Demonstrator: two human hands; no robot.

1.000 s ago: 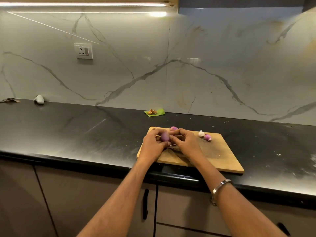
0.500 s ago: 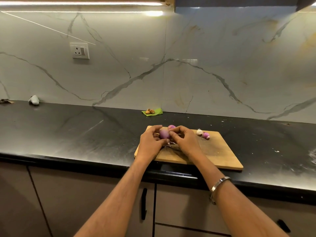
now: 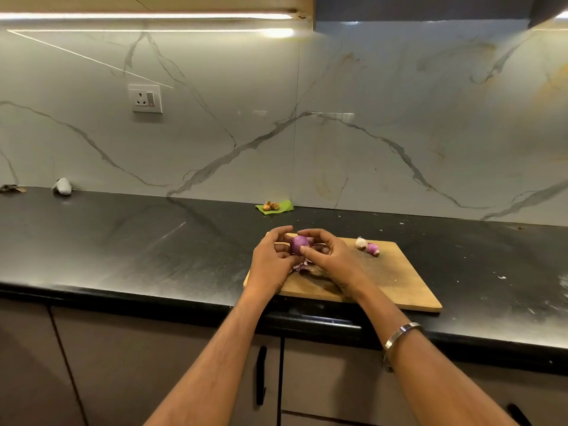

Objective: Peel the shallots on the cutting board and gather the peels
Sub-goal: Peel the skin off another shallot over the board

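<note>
A purple shallot (image 3: 299,243) is held between both hands above the left part of the wooden cutting board (image 3: 396,284). My left hand (image 3: 270,259) cups it from the left, fingers curled round it. My right hand (image 3: 330,259) grips it from the right, thumb pressed on its front. Loose purple peels (image 3: 302,267) lie on the board just below the hands. Two more shallots, one pale (image 3: 361,242) and one purple (image 3: 372,248), rest near the board's far edge.
The board lies on a black countertop (image 3: 153,250) near its front edge. A green leaf with brown bits (image 3: 274,207) sits against the marble wall behind. A small grey lump (image 3: 62,186) lies far left. Cabinet doors with handles (image 3: 261,375) are below.
Both hands keep working the same shallot. It now shows more fully between the fingers, and the hands have turned it slightly.
</note>
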